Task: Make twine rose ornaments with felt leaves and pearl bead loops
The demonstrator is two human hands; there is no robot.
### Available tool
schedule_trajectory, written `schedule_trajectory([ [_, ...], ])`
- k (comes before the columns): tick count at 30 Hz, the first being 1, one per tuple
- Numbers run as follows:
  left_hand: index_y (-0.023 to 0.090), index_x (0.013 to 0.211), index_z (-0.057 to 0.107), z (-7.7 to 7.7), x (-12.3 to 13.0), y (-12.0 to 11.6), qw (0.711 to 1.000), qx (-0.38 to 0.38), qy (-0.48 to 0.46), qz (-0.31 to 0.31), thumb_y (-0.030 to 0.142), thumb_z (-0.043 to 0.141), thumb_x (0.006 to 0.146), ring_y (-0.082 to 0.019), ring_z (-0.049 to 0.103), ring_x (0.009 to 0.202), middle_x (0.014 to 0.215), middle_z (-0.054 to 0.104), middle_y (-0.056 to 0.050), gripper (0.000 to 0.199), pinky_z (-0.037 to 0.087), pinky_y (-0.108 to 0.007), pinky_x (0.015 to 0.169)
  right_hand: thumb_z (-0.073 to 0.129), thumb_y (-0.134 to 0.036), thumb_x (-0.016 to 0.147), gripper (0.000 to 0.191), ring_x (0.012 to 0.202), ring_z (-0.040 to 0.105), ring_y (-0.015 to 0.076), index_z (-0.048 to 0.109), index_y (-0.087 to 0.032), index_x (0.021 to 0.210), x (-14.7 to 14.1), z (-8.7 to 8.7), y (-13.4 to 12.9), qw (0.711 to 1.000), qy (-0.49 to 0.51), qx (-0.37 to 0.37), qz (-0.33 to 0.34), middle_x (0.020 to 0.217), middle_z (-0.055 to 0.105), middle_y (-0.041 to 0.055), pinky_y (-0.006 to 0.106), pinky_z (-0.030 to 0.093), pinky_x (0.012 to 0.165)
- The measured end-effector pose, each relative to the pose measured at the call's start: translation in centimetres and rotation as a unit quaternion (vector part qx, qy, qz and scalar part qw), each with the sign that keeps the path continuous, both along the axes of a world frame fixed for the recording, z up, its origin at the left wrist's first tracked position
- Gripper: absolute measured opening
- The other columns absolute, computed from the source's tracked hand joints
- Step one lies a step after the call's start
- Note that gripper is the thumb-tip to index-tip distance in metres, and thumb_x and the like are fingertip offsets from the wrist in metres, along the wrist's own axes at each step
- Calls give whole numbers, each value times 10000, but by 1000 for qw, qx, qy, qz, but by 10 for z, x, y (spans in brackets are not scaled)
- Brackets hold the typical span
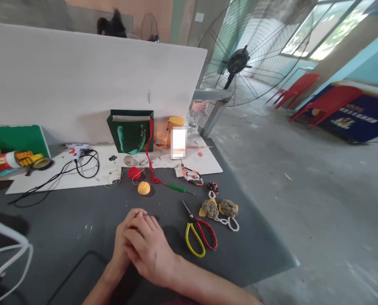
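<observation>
My left hand (121,239) and my right hand (152,250) are together above the dark tabletop, the right covering much of the left. Both have curled fingers. A sliver of something dark shows near the fingertips, too small to name; whatever else lies between the hands is hidden. To their right are scissors (195,231) with one yellow and one red handle, blades apart. Beyond the hands sit a pale orange ball (143,188), a ball of red yarn (134,173) and a green-handled crochet hook (177,188) beside a red crocheted strip (150,152).
Two yarn turtle-like pieces (228,208) with bead loops lie at right. Behind stand a dark green gift bag (131,131), a glue gun (77,150) with a trailing black cord, and a white board (93,80). White cables (20,241) rise at left; a large fan (238,61) stands beyond.
</observation>
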State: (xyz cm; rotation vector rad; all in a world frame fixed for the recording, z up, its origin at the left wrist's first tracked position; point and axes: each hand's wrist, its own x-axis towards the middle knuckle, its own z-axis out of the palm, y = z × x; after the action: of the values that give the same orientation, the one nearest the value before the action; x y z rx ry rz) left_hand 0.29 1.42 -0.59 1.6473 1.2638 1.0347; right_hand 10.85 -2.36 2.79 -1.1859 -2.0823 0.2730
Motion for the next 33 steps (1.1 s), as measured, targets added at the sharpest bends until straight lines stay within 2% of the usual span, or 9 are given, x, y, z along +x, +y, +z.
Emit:
schedule_trajectory([
  [2,229,882,611,-4,-6,4,996,-61,47,37,457,429,872,-181,642,631,700,660,-6,292,503,-266,561,516,-192,865,123,797,513,224,621,-179,926,-13,-10,-2,1000,-4,7,-17,925,640,73,379,452,694],
  [5,238,965,604,-4,-16,12,981,-115,134,77,522,397,862,-176,615,597,674,634,6,366,479,-277,553,463,-159,884,160,749,495,196,620,-185,887,-20,-21,-4,999,21,44,9,862,643,50,338,434,654],
  [8,242,1018,596,-2,-19,17,970,-143,185,67,545,335,869,-180,608,582,637,618,12,427,453,-279,555,447,-165,904,164,748,516,181,611,-173,912,-19,-26,-6,996,62,56,42,854,653,49,311,452,676],
  [12,247,1030,591,-4,-19,19,962,-147,223,55,539,314,874,-181,611,586,645,617,11,431,430,-279,562,461,-267,939,211,785,563,192,596,-147,1047,-16,-32,-6,993,114,32,11,885,659,76,323,483,713],
  [15,234,1033,589,-8,-22,21,969,-128,203,54,548,307,875,-180,599,584,655,610,5,451,431,-282,565,482,-283,943,181,801,588,181,616,-174,997,-15,-37,-6,989,139,38,20,874,666,63,306,490,731],
  [18,205,1018,596,-7,-24,23,979,-109,166,45,555,315,866,-173,559,531,562,537,27,474,426,-279,551,466,-271,950,166,741,593,163,608,-186,938,-15,-40,-5,986,150,43,52,808,681,33,287,486,707],
  [24,185,963,616,-3,-22,21,985,-114,113,62,583,348,851,-153,514,494,548,497,37,493,405,-258,504,469,-335,949,235,717,596,174,589,-165,1058,-13,-41,-5,987,155,-5,34,810,692,48,292,482,693],
  [28,183,954,625,-6,-21,21,986,-108,118,47,581,354,851,-154,515,505,546,503,34,492,412,-260,526,509,-279,931,130,750,608,163,609,-196,925,-12,-42,-6,985,165,-15,47,827,703,28,276,478,731],
  [33,188,934,627,-9,-21,20,984,-134,104,49,590,369,843,-150,495,482,537,481,41,486,388,-252,489,551,-308,897,251,728,611,177,585,-171,1104,-12,-46,-7,986,151,-66,33,798,686,37,290,491,731],
])
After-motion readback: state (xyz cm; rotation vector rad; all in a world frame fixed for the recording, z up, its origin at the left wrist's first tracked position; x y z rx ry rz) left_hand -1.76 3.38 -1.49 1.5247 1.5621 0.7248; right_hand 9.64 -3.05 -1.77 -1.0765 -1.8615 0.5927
